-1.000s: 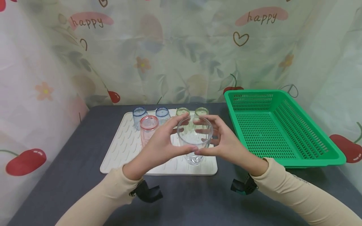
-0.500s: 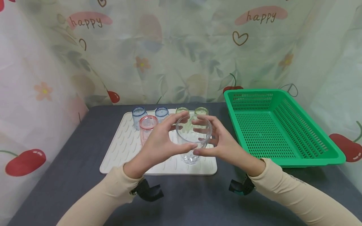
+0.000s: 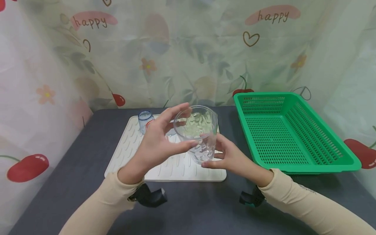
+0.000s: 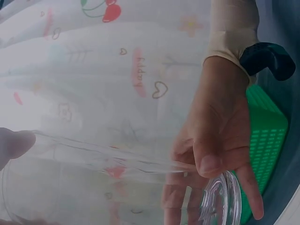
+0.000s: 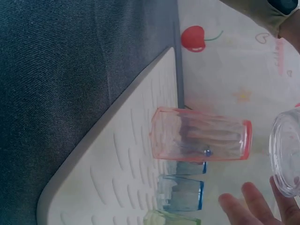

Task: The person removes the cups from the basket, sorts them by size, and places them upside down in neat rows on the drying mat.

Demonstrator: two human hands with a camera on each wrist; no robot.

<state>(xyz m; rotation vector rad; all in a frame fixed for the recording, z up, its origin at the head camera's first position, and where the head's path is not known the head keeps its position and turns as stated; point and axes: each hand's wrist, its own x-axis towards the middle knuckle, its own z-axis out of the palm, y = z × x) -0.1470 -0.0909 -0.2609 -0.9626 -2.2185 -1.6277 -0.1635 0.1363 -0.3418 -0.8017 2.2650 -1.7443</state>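
A clear glass [image 3: 207, 143] is held tilted over the white ridged mat [image 3: 126, 163]. My left hand [image 3: 152, 143] grips it near the wide rim, thumb in front and fingers behind. Lower down, my right hand [image 3: 230, 155] holds the base end between thumb and fingers; in the left wrist view the right thumb lies by the thick glass base [image 4: 222, 199]. The right wrist view shows right fingers [image 5: 248, 206] beside that base. A pink glass with a red rim [image 5: 201, 136] stands on the mat, mostly hidden behind my left hand in the head view.
Blue-rimmed glasses [image 5: 183, 194] and a greenish glass [image 5: 171, 218] stand on the mat; one blue glass [image 3: 145, 120] shows at its back left. A green slotted basket [image 3: 305, 169] sits to the right on the dark table [image 3: 191, 209]. A printed curtain [image 3: 188, 58] hangs behind.
The clear glass has risen and tilted, its rim leaning left. My left hand has moved up and left with it; my right hand has slid down to the base.
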